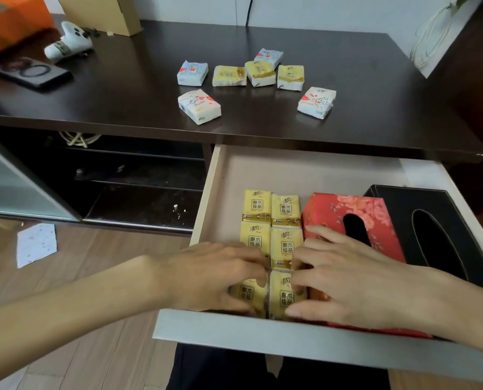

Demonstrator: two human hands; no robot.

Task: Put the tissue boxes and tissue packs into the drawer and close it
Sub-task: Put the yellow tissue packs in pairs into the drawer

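The drawer (206, 198) stands pulled out below the dark desk (139, 88). Inside lie several yellow tissue packs (271, 220) in two columns, a red floral tissue box (375, 220) and a black tissue box (431, 220) at the right. My left hand (215, 274) rests on the front left yellow pack (248, 295). My right hand (344, 280) holds the front right yellow pack (281, 294) and partly covers the red box. On the desk lie three yellow packs (258, 73) and several white and blue cartoon packs (199, 106).
A phone (33, 73), a white figurine (68, 42), an orange box (7, 21) and a cardboard box (105, 12) sit at the desk's back left. Open shelves (139, 175) are left of the drawer. Papers (36, 243) lie on the wooden floor.
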